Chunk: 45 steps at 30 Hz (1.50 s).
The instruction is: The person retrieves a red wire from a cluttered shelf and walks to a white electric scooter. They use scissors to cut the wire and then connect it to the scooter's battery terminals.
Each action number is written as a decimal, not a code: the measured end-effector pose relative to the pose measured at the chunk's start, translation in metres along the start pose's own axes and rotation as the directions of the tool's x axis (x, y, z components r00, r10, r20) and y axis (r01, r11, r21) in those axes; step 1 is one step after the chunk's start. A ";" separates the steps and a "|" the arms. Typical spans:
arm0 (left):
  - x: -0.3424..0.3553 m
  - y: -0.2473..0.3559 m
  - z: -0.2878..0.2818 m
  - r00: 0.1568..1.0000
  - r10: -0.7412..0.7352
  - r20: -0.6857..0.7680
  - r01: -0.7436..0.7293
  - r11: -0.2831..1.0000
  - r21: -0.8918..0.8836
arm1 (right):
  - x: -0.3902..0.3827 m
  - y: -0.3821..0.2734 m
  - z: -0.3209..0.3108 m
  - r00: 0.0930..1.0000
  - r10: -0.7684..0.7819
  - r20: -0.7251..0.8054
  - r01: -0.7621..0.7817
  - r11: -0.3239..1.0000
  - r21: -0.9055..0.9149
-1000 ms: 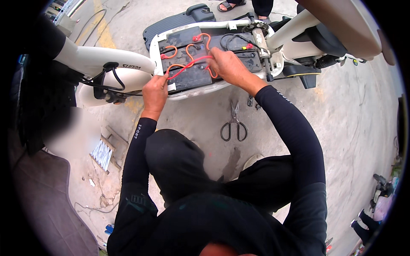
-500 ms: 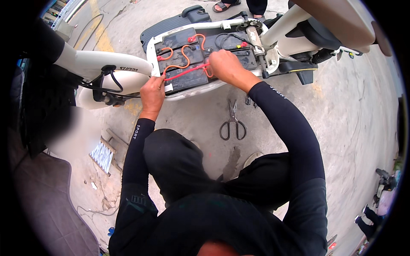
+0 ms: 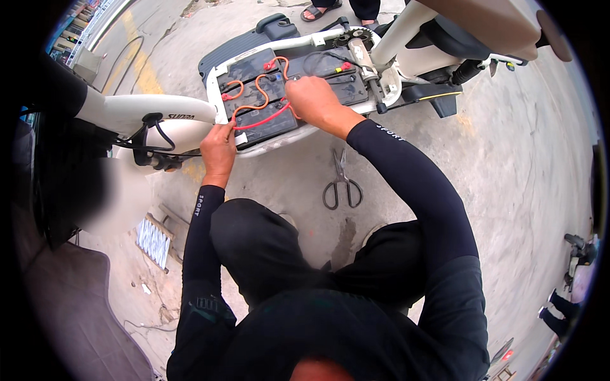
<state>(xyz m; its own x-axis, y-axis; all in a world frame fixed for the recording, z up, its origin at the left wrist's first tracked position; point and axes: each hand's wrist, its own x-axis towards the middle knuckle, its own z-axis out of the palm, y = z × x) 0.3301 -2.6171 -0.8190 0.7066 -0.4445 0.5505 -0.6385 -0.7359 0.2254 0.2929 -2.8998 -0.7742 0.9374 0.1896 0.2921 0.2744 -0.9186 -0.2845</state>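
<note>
An electric scooter's floor compartment lies open, with several black batteries [image 3: 260,117] in its white frame [image 3: 210,95]. Orange wires [image 3: 259,89] join some of the terminals. Across the nearest battery, a red wire [image 3: 264,119] runs in a slight curve between my hands. At its left end my left hand [image 3: 219,151] pinches it by the compartment's near left corner. My right hand [image 3: 314,103] is closed on the wire's other end, over the middle of the batteries; its fingertips are partly hidden. Black-handled scissors [image 3: 342,183] lie on the ground below the scooter.
The scooter's white front tube [image 3: 159,108] stands to the left and its seat [image 3: 495,25] at the upper right. A grey floor cover [image 3: 241,51] rests behind the compartment. Another person's sandalled foot [image 3: 316,13] is beyond it. A small stool [image 3: 154,241] sits at left.
The red wire, straight before, now bows slightly between my hands. The whole scene has shifted a little leftward in view. Both hands keep their grip.
</note>
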 end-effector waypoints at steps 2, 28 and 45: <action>0.000 0.001 0.001 1.000 0.005 0.013 -0.005 1.000 0.001 | -0.002 0.000 -0.001 1.000 0.009 0.001 -0.009 1.000 -0.009; 0.077 0.003 -0.002 0.936 -0.351 0.043 0.352 0.936 -0.030 | 0.054 0.031 -0.065 0.995 -0.044 -0.087 0.025 0.977 -0.211; 0.065 -0.019 0.039 0.894 -0.441 -0.082 0.446 0.893 0.062 | 0.046 0.044 -0.038 0.993 -0.043 -0.111 0.029 0.992 -0.122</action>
<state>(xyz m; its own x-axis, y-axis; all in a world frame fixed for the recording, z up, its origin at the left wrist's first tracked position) 0.3999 -2.6525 -0.8191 0.8883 -0.0308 0.4583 -0.2355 -0.8872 0.3968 0.3402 -2.9450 -0.7390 0.8951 0.1889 0.4038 0.2732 -0.9482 -0.1621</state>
